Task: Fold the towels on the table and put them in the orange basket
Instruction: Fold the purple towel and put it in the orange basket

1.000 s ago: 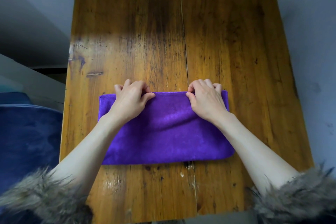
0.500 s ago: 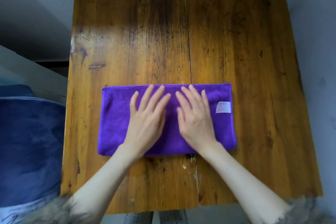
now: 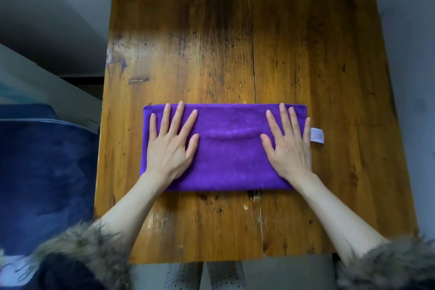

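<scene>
A purple towel [image 3: 229, 160] lies folded into a long flat band across the near half of the wooden table [image 3: 223, 42]. A white label [image 3: 316, 135] sticks out at its right end. My left hand [image 3: 171, 146] lies flat on the towel's left part, fingers straight and spread. My right hand [image 3: 290, 146] lies flat on the right part, fingers straight, its little finger at the towel's right edge. A low ridge of cloth runs between the two hands. No orange basket is in view.
A dark blue cushioned seat [image 3: 44, 172] stands left of the table, with a pale ledge [image 3: 47, 87] behind it. Grey floor surrounds the table's far and right sides. Fur cuffs [image 3: 82, 254] cover both my forearms near the bottom edge.
A second ago both hands gripped the towel's far edge. They then flattened side by side at the middle, and have now slid apart toward the two ends.
</scene>
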